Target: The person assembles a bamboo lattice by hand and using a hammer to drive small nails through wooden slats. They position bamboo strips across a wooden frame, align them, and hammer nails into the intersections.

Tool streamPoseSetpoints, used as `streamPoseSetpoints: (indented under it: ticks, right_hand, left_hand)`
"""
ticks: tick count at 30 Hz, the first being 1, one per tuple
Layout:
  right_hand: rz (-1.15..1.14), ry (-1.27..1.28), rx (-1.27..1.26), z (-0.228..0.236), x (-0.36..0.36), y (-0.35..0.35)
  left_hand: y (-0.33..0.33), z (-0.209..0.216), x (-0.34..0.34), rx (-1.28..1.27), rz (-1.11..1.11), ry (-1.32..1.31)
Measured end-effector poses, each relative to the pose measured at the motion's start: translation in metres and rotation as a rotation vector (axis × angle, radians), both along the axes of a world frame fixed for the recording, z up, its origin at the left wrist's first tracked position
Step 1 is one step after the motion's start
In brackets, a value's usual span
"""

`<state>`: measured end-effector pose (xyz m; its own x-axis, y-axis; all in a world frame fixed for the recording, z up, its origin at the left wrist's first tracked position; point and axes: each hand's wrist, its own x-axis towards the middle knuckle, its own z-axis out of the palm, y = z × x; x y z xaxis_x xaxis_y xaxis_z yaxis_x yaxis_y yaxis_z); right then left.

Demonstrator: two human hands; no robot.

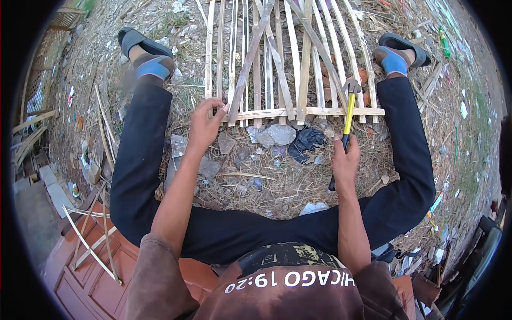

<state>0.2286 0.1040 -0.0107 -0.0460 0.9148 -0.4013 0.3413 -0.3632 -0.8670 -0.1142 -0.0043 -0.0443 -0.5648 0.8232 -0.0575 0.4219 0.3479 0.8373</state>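
My right hand [345,160] is wrapped round the black lower grip of a hammer [350,113] with a yellow and black handle. The hammer's head points away from me, over the right part of a panel of thin wooden slats [303,69]. Along the panel's near end runs a wooden crosspiece [320,111], with slat ends poking out past it. At the left end of this crosspiece, my left hand [206,127] has its thumb and fingertips pinched together. Whatever lies in that pinch is too small to make out. Two diagonal slats cross over the long ones.
My legs [140,144] spread to either side of the panel. Stones [276,135] and a piece of black plastic [307,145] lie on the dry grass below the crosspiece. A brown panelled board [69,277] with thin sticks on it is at lower left. A green bottle [444,42] lies far right.
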Motion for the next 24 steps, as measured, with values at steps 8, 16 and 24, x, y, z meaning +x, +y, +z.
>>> streamPoseSetpoints:
  ticks: [8,16,24]
  right_hand:
    - [0.028,-0.01,0.035,-0.003,0.0,-0.005]
    - [-0.023,0.11,-0.048,0.002,-0.017,0.003]
    - [-0.043,0.364,-0.096,-0.012,-0.037,0.025]
  left_hand:
    - [0.007,0.01,0.003,-0.078,-0.044,-0.095]
    - [0.011,0.009,-0.011,-0.078,-0.013,-0.227]
    - [0.003,0.005,-0.018,-0.08,0.032,-0.32]
